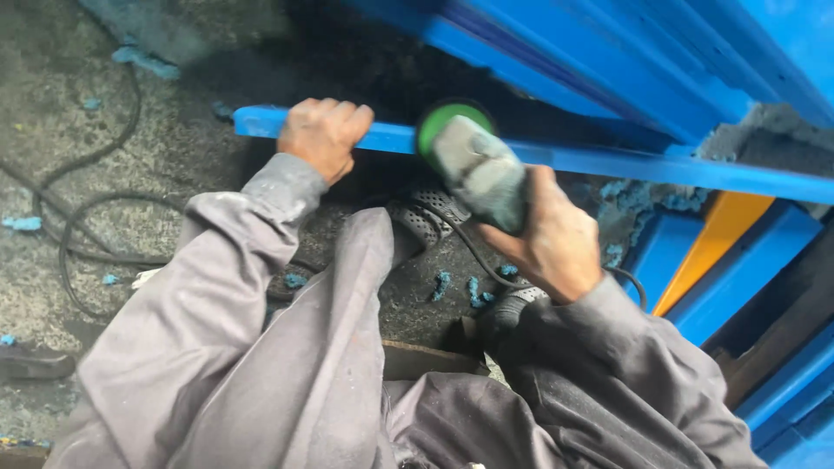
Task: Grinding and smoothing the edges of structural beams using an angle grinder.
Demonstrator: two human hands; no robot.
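Observation:
My left hand (323, 135) is clenched over the near end of a blue painted metal bar (608, 162) that runs to the right. My right hand (549, 234) grips a dusty grey power grinder (479, 169) with a green head, held against the same bar a little right of my left hand. The grinder's black cord (476, 256) trails down past my right wrist. Both arms are in grey work sleeves. My knees and black perforated shoes (427, 217) are below the bar.
Blue metal beams (608, 61) slope above the bar, with more blue and one orange member (717, 243) at the right. Black cables (87, 217) loop over the dirty concrete floor at the left. Blue paint flakes (473, 289) lie scattered about.

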